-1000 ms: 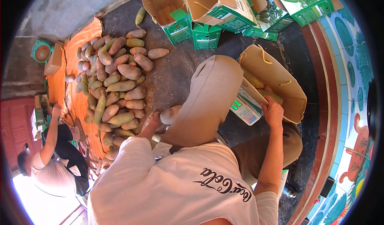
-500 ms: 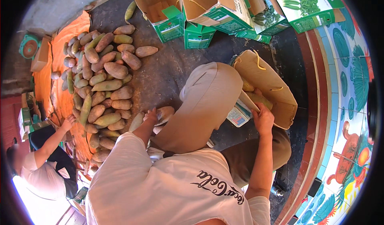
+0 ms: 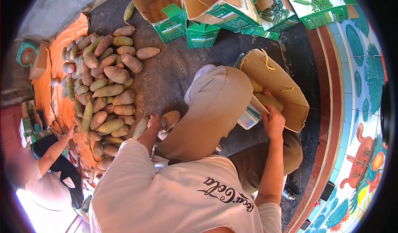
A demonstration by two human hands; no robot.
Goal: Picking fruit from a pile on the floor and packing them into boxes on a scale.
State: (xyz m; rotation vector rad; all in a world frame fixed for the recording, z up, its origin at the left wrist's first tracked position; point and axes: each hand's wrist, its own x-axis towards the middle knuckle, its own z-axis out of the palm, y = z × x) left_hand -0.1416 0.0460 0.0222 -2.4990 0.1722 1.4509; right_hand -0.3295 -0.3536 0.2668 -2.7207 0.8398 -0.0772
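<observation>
My left hand (image 3: 155, 123) reaches down between a pale radish (image 3: 141, 127) and a thicker brownish radish (image 3: 170, 119) beside my bent knee. Its fingers lie against these radishes, but I cannot tell whether they close on one. At the right, my right hand (image 3: 273, 120) is closed on the near edge of an open cardboard carton (image 3: 287, 91) with a yellow cord handle. Greenish radishes (image 3: 271, 101) lie inside, partly hidden by the carton wall. The keypad end of a white and blue scale (image 3: 248, 118) shows beside the carton.
A large heap of radishes (image 3: 108, 91) covers the floor at left, next to an orange sheet (image 3: 58, 84). Open green cartons (image 3: 170, 29) stand at the back. Another person (image 3: 49, 171) reaches toward the heap. A painted tile wall (image 3: 365, 150) borders the right.
The view has shifted slightly. The other person's head has come further into view, with their hand still at the heap. My hands keep nearly the same places.
</observation>
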